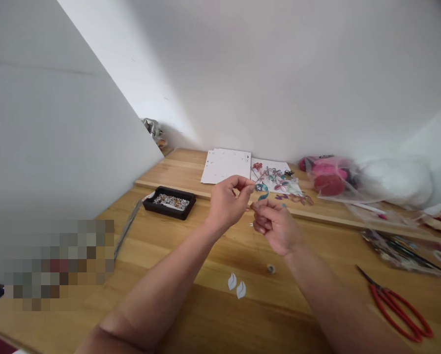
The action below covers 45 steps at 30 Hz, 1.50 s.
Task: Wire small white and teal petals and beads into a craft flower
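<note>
Left hand [231, 201] and right hand [279, 226] pinch, on what unclear, beside a teal piece [263, 196]; apparently mid-assembly, next needing steady fingertips.

On my table [215, 322], the bead tray [164, 211] lies left of my left hand [228, 200], the scissors [378, 291] right of my right hand [277, 227], two leaf pieces [232, 281] before me, a roll [271, 269] to their right; behind, on the ledge [187, 166], flower pieces [280, 185] lie on paper [283, 164]
</note>
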### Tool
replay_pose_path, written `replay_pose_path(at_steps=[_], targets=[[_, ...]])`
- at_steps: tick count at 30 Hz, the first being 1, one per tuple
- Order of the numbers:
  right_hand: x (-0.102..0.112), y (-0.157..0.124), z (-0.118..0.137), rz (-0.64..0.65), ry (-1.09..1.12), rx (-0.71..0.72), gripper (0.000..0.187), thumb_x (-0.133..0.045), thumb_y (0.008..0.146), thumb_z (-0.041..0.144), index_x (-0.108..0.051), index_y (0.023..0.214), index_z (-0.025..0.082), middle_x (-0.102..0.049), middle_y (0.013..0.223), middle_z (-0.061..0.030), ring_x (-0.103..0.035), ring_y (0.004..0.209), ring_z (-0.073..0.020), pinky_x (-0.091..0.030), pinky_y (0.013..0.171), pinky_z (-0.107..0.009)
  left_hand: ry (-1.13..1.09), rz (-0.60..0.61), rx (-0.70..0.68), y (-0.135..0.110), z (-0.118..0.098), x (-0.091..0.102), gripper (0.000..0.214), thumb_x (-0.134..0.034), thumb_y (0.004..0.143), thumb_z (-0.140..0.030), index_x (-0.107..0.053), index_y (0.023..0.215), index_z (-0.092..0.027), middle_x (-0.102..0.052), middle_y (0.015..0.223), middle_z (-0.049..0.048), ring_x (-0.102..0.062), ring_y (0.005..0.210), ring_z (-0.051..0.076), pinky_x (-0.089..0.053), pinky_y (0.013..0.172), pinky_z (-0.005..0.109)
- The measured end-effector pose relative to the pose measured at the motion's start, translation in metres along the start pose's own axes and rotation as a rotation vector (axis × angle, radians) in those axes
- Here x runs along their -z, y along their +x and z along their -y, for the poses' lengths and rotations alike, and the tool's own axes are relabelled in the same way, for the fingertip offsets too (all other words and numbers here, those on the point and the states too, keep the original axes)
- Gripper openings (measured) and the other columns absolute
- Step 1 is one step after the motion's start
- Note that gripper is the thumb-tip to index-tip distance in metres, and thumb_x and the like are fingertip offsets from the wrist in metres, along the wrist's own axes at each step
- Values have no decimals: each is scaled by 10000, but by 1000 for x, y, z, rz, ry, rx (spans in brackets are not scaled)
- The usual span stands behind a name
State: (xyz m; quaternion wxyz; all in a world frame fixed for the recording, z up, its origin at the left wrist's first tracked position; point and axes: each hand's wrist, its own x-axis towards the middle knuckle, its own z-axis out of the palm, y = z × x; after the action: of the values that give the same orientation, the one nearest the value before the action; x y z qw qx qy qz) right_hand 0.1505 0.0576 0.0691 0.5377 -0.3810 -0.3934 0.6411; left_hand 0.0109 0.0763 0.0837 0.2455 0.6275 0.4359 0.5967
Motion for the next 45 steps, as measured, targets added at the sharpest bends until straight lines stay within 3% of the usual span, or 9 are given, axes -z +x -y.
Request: replay_pose_path(at_steps=[8,12,15,19,25,31,37,41,45], targets=[[-4,-16,9,-24,-330,253,220,-798,746,355,-670,674,191,-449,508,59,-302,448,-68,-247,436,-244,198,4,-32,3,5,3,88,-642,852,-200,-724,823,-185,-738,771,20,-619,669,135,-466,620,262],[4,-20,25,-114,-585,537,167,-754,817,316,-697,731,185,-465,541,48,-335,509,-84,-255,478,-253,254,150,-146,0,6,1,80,-647,850,-185,-720,818,-191,-750,796,23,-643,752,156,-481,723,294],[13,-14,32,-151,-595,603,154,-747,828,316,-703,750,190,-459,538,53,-339,511,-85,-266,486,-256,225,296,-194,-4,2,0,109,-629,854,-155,-714,799,-196,-757,808,19,-648,775,158,-481,743,296],[20,-1,33,-141,-455,529,177,-780,757,332,-684,706,193,-471,511,56,-356,469,-82,-255,454,-256,109,380,-192,-9,-7,-2,127,-619,850,-125,-714,798,-192,-764,833,18,-654,780,141,-488,728,270],[20,9,30,-160,-275,356,234,-842,637,349,-666,662,195,-479,507,58,-348,446,-66,-251,416,-227,-7,365,-92,-9,-14,0,97,-666,854,-212,-708,774,-177,-743,773,23,-607,687,124,-460,643,261],[14,7,21,-137,-163,198,265,-851,562,316,-624,618,192,-445,480,70,-310,417,-49,-231,388,-208,-60,178,-1,-5,-12,0,118,-685,849,-278,-706,790,-178,-737,774,32,-574,623,113,-430,569,255],[4,4,2,-12,-51,25,273,-834,616,298,-587,599,185,-329,433,105,-229,403,-37,-239,402,-201,29,5,42,0,-4,3,102,-664,849,-261,-726,839,-181,-728,775,23,-572,604,113,-436,531,239],[-2,-2,-2,4,-87,53,278,-846,625,303,-594,593,189,-401,447,86,-256,408,-44,-269,412,-214,150,-39,-3,4,2,5,87,-644,851,-221,-716,818,-187,-734,770,14,-605,636,122,-472,598,253],[-1,-9,6,-27,-233,227,248,-828,691,329,-630,629,192,-443,486,65,-309,438,-64,-241,428,-235,233,25,-42,5,8,5,86,-636,847,-189,-714,811,-187,-740,765,18,-634,674,141,-480,636,267]])
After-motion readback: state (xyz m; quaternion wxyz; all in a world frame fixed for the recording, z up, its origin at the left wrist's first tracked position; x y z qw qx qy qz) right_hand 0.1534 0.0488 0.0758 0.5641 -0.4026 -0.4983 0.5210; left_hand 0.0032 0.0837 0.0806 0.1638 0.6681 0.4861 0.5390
